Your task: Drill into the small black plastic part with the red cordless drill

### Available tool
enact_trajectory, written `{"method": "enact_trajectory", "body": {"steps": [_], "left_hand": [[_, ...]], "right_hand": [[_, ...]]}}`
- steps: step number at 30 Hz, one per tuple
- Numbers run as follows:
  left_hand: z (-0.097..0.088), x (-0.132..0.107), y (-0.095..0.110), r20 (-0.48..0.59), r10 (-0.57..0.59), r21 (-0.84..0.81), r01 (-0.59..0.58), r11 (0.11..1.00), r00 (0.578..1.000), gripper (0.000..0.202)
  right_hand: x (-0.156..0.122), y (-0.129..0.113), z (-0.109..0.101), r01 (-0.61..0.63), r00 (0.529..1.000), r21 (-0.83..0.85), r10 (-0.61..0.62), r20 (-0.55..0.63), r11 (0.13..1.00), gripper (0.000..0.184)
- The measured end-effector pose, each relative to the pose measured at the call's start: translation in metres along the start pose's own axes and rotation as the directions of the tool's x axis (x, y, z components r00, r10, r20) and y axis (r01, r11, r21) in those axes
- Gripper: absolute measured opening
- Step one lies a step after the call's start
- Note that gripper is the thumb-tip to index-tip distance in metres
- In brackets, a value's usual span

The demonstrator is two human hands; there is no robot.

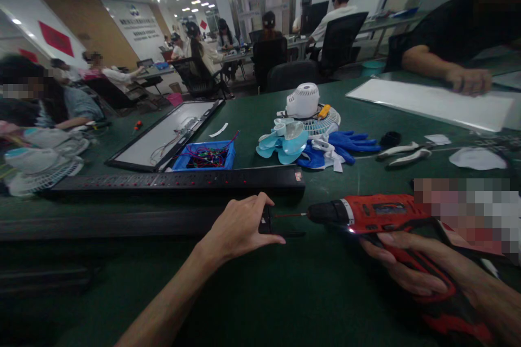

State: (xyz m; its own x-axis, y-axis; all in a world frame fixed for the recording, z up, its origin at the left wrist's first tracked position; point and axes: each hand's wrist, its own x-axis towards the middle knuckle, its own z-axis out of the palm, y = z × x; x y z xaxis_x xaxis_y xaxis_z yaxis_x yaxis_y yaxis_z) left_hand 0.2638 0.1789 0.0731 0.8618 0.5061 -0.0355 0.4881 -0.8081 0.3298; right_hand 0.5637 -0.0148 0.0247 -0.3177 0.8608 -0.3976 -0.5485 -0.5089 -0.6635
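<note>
My left hand (238, 225) is closed over the right end of a long black bar (154, 222), thumb and fingers on opposite sides of its end piece (265, 221). A red cordless drill (380, 210) with a black chuck is held by its handle in my right hand (423, 271). Its work light is lit. The long thin bit (290, 215) points left and reaches the bar's end; whether the tip touches a screw I cannot tell. Just behind lies a black power strip (191, 180) with a row of sockets.
A blue tray (233, 158) of wires and boards stands behind the strip. Beyond are a framed panel (150, 135), blue fan blades (285, 143), a white fan body (303, 100), blue gloves (354, 141) and pliers (407, 153). A co-worker's hand (468, 80) rests on a white panel (423, 103).
</note>
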Motion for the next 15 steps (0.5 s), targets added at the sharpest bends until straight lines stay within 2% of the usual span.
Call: {"method": "enact_trajectory", "body": {"steps": [6,15], "left_hand": [[0.0024,-0.0010,-0.0003,-0.009,-0.007,0.031,0.007,0.999,1.000,0.070],[0.0026,-0.0011,0.0005,-0.014,-0.009,0.016,0.009,1.000,1.000,0.069]], "right_hand": [[0.0069,0.0070,-0.0096,0.004,1.000,0.058,-0.004,0.010,0.998,0.036],[0.0056,0.0089,-0.0106,0.004,1.000,0.086,-0.005,0.014,0.996,0.035]]}}
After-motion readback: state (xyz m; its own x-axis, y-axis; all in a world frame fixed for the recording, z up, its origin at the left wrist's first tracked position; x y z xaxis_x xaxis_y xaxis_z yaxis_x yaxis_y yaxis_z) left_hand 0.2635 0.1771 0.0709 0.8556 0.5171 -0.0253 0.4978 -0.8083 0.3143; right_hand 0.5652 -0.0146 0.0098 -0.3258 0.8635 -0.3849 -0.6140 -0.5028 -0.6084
